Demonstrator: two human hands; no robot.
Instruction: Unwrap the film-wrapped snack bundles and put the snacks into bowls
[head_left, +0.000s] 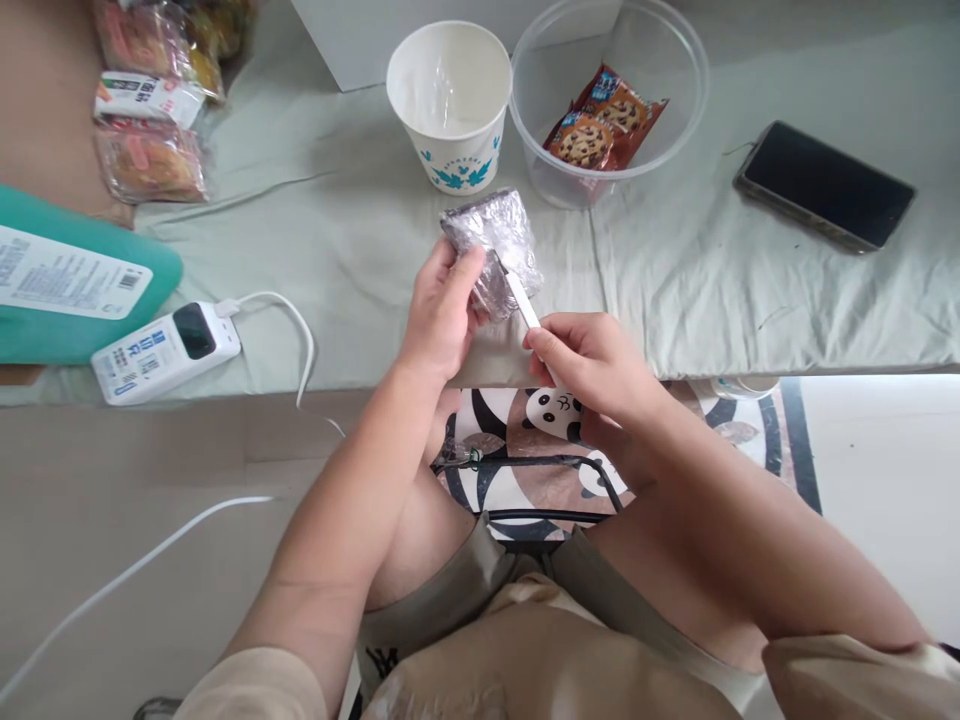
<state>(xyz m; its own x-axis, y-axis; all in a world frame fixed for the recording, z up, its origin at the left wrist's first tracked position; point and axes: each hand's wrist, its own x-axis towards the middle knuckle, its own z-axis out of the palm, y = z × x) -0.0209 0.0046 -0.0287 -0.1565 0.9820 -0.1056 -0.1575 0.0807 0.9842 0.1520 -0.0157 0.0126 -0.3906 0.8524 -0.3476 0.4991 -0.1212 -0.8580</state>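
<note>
My left hand [442,305] grips a flat, squarish packet [516,225] in crinkled, shiny silvery or clear wrap, its thumb lying across the near left side. What is inside the wrap I cannot make out. In my right hand [592,360] is a small knife with a slim white handle [523,300]. Its short dark blade points up and left and meets the packet's middle; whether it has gone through the wrap I cannot tell. Both hands are above the front edge of the cloth-covered table [660,300].
Behind the packet stand a white paper cup [461,150] and a clear plastic tub [547,175] holding cookie packs [607,120]. A phone [825,185] lies right. At left are a green jug [82,230], a white power bank [165,350] with its cable, and wrapped snacks [150,160].
</note>
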